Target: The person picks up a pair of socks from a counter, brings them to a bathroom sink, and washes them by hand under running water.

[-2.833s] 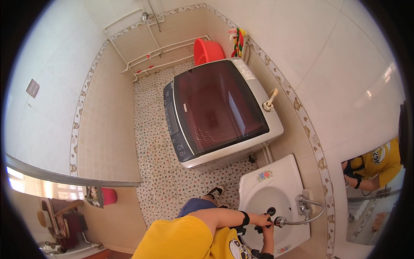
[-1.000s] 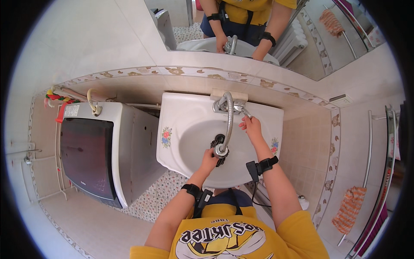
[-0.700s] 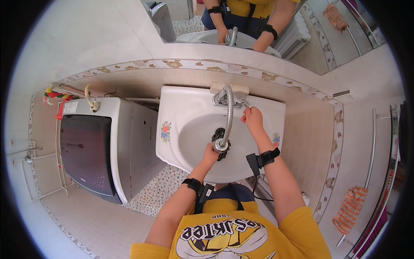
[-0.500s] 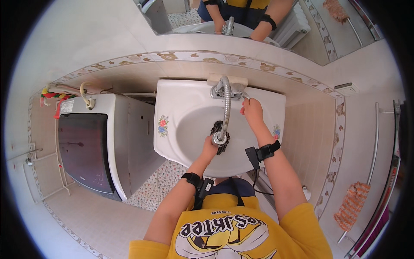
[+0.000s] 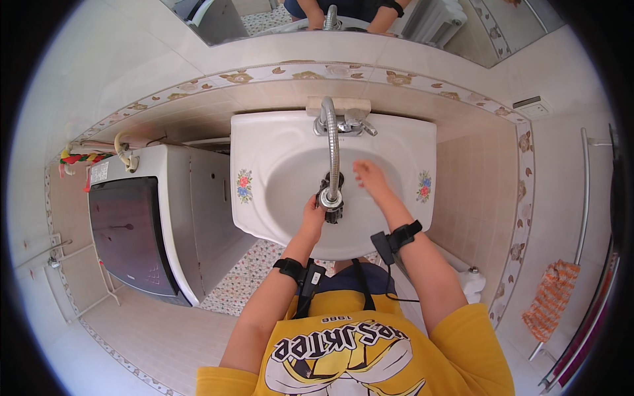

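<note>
My left hand [image 5: 313, 216] is closed on a black, ragged-edged object [image 5: 335, 214] over the sink basin. Most of that object is hidden by the faucet's spout head, so its kind cannot be made out. The flexible metal faucet [image 5: 333, 148] arches from the back of the white sink [image 5: 284, 191] and ends right above the object. My right hand [image 5: 371, 178] hovers over the basin's right part, fingers loosely bent and a little apart, holding nothing. Behind it, the tap lever [image 5: 367, 127] sticks out to the right, apart from my fingers.
Left of the sink stands a washing machine [image 5: 135, 231] with a dark lid. A mirror [image 5: 370, 20] spans the wall above. An orange-striped cloth [image 5: 551, 300] hangs on a metal rail [image 5: 584, 198] at the right. Mosaic floor [image 5: 234, 284] shows between machine and sink.
My right hand has let go of the tap lever and moved toward me over the basin. My left hand stays under the spout with the black object. The view has shifted slightly.
</note>
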`<state>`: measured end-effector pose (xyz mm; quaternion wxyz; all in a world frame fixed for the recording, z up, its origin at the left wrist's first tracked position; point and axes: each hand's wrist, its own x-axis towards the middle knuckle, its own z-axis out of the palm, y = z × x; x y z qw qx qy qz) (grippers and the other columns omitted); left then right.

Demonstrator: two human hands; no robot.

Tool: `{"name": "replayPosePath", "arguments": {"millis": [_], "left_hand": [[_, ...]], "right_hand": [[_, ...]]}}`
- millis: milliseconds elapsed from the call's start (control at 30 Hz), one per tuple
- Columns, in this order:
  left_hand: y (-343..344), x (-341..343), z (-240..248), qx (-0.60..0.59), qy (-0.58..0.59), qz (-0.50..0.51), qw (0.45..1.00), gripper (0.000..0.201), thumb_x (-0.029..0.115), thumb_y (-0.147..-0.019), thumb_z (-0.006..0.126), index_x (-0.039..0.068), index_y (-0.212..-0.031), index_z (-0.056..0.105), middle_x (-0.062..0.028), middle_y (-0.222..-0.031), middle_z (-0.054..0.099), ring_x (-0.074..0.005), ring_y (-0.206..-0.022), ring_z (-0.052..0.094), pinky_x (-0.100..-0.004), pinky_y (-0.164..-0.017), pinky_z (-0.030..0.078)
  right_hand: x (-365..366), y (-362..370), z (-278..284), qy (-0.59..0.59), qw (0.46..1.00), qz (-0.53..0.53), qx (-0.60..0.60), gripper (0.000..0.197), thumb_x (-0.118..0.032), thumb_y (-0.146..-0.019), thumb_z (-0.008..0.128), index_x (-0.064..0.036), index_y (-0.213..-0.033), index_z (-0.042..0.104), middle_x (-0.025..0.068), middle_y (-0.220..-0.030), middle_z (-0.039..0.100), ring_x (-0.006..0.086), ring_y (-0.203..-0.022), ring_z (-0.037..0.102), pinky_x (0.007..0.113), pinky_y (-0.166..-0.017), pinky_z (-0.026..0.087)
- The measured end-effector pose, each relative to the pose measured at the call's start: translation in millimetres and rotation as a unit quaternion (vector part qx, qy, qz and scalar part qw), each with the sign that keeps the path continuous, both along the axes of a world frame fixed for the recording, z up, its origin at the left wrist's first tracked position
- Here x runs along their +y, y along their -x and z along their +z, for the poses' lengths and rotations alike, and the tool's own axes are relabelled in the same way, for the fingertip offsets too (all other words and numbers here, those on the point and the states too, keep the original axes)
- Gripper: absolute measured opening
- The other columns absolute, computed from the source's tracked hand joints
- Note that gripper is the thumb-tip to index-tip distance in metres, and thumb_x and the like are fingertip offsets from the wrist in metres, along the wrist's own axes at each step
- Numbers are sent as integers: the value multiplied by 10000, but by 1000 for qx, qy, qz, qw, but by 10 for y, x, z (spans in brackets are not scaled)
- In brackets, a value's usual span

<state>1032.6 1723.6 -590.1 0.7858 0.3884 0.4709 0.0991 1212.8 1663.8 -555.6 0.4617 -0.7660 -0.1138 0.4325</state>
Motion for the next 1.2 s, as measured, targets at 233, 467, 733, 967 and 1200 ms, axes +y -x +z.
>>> {"name": "replayPosePath", "arguments": {"millis": [233, 467, 733, 967, 1200], "left_hand": [[-23, -24, 295, -75, 131, 34, 988, 276, 96, -867, 500, 49, -1133, 442, -63, -1025, 556, -173, -924, 558, -329, -761, 485], [54, 62, -22, 46, -55, 28, 997, 488, 127, -836, 532, 42, -1260, 307, -116, -1191, 455, -222, -1048, 488, -312, -853, 427], [-126, 163, 202, 51, -63, -46, 996, 465, 74, -776, 587, 16, -1208, 424, -120, -1139, 526, -202, -1012, 523, -289, -828, 424], [-86, 182, 111, 99, -322, -140, 931, 289, 41, -731, 603, -22, -1009, 556, -145, -902, 624, -215, -811, 592, -312, -746, 453], [-171, 207, 109, 96, -204, -144, 964, 194, 86, -777, 585, 14, -956, 572, -77, -849, 619, -164, -757, 569, -287, -692, 444]], "right_hand": [[-187, 620, -370, 48, 951, -118, 281, 346, -324, -896, 435, -60, -1107, 509, 65, -1032, 580, 182, -927, 552, 335, -758, 470], [-44, 779, -407, -109, 911, -220, 331, 291, -274, -888, 466, -20, -1005, 546, 79, -920, 603, 184, -807, 590, 311, -719, 476], [24, 874, -427, -90, 887, -241, 383, 380, -364, -897, 447, -29, -1063, 515, 89, -995, 586, 182, -897, 569, 334, -784, 456], [121, 1128, -328, -42, 956, -237, 170, 371, -388, -903, 438, -66, -1082, 479, 60, -973, 531, 134, -908, 502, 288, -806, 396], [66, 1149, -556, -45, 979, -189, 63, 357, -353, -875, 494, -9, -964, 536, 138, -891, 589, 231, -825, 567, 320, -714, 421]]}}
